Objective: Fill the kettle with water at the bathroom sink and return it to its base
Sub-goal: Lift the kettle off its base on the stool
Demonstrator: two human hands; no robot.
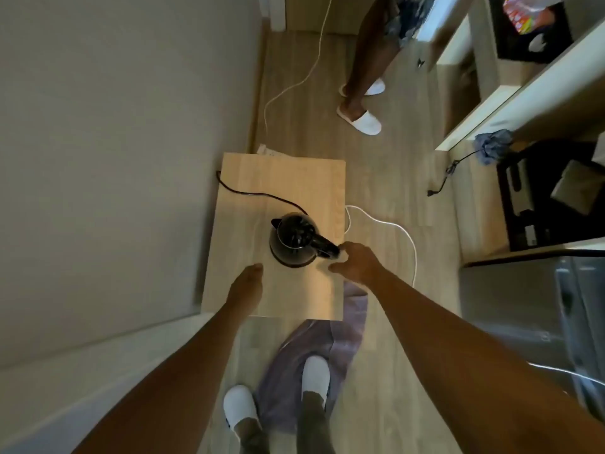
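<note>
Nearest the camera, the wearer's two feet in white slippers (pixel 316 376) stood on a wood-look plank floor (pixel 386 371), one of them on a crumpled lilac towel (pixel 330 339) that ran up to the near edge of the low light-wood table (pixel 281 178). Both bare arms reached out over that table. The left hand (pixel 246 283) hovered flat above the table's near part, fingers together and loose, holding nothing, a little short of the kettle. The right hand (pixel 355 262) was at the tip of the kettle's handle, fingers spread and uncurled; whether they touched the handle could not be told.

The black electric kettle (pixel 293 239) stood upright near the middle of the table, toward its right edge, lid up, spout turned to the wall, handle pointing to the right hand. Its base could not be made out beneath it. A black power cord (pixel 242 192) snaked from behind the kettle to the table's far left edge. A white cable (pixel 407 239) looped on the floor just right of the table.

A plain grey wall (pixel 114 142) ran along the table's left side. Beyond the table's far edge, a second person's bare legs stood in white slippers (pixel 361 121). To the right of the table, pale shelving (pixel 523 103) rose, with an open dark suitcase (pixel 553 198) beneath it.
</note>
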